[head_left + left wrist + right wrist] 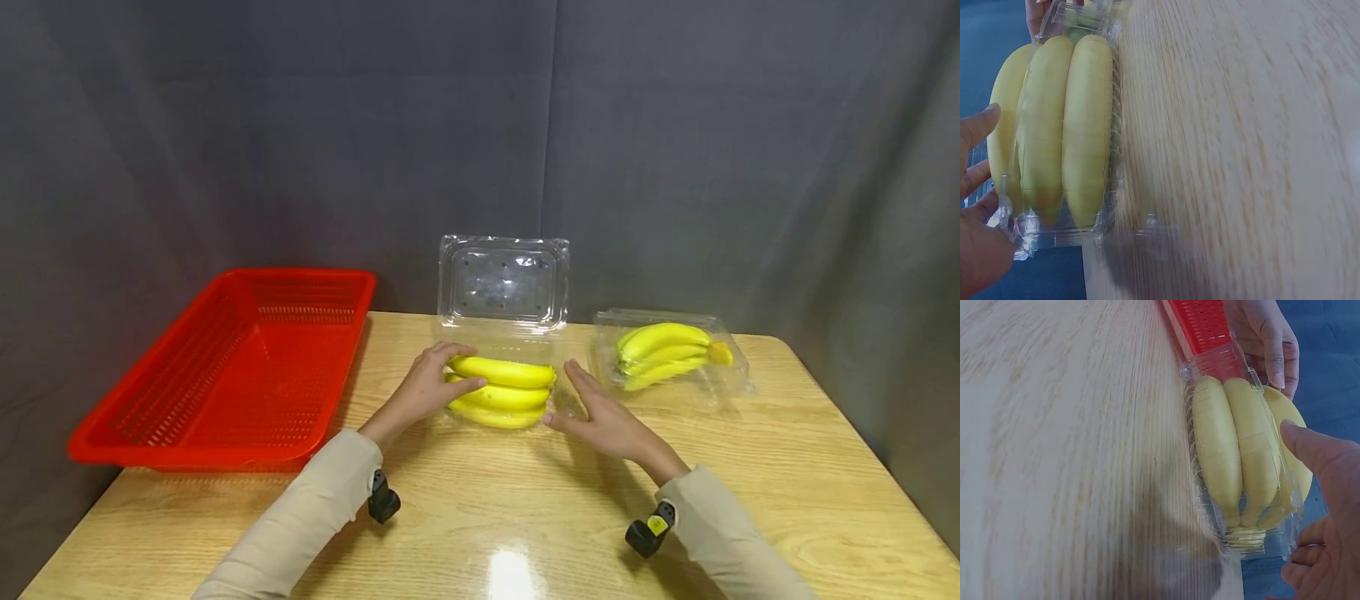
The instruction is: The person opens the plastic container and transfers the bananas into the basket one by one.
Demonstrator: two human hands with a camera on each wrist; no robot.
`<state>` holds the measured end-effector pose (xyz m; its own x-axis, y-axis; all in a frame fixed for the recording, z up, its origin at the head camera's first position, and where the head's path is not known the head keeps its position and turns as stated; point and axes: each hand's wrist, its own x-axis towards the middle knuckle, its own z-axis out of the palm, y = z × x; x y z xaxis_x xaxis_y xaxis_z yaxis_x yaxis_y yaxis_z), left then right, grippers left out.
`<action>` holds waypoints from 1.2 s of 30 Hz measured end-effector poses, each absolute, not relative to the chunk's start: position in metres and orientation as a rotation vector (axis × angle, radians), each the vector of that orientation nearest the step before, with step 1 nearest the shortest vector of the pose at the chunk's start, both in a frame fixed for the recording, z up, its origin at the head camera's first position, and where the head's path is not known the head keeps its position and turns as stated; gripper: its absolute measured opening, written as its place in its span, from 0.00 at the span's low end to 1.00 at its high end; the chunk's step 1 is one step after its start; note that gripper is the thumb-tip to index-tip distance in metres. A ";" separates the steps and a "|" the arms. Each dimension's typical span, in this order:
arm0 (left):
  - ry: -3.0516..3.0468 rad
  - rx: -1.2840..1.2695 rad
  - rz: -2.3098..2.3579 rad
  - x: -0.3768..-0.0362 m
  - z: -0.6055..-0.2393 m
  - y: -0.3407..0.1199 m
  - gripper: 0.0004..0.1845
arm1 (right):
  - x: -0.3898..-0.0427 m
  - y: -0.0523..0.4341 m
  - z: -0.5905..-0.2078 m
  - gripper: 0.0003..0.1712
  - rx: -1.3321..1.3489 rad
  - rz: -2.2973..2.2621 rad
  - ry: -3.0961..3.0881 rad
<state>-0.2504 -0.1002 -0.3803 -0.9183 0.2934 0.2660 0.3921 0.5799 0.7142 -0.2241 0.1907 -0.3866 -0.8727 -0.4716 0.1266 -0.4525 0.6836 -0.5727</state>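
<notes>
A bunch of yellow bananas [502, 392] [1066, 125] [1241, 450] lies in an open clear plastic container [1060, 234], whose lid [502, 283] stands upright behind it. My left hand [427, 387] [975, 250] grips the bunch's left end, fingers curled over the top and thumb against the front. My right hand [600, 412] [1329, 487] rests against the container's right end with its fingers mostly straight. The left hand [1266, 337] also shows at the far end in the right wrist view.
A red slatted basket [225, 279] [1200, 325] sits at the table's left, partly over the edge. A second clear container [671, 350], closed with bananas inside, stands at the back right. The wooden table [525, 517] stretches toward me, with a grey curtain behind.
</notes>
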 end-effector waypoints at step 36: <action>-2.666 -0.680 -1.199 -0.252 -0.383 -0.107 0.26 | -0.232 0.179 -0.375 0.56 -0.870 -0.754 2.848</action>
<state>-0.2523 -0.1070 -0.3831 -0.8880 0.3450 0.3042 0.4564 0.5801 0.6746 -0.2321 0.1794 -0.3746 -0.8373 -0.5417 0.0740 -0.5073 0.7193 -0.4746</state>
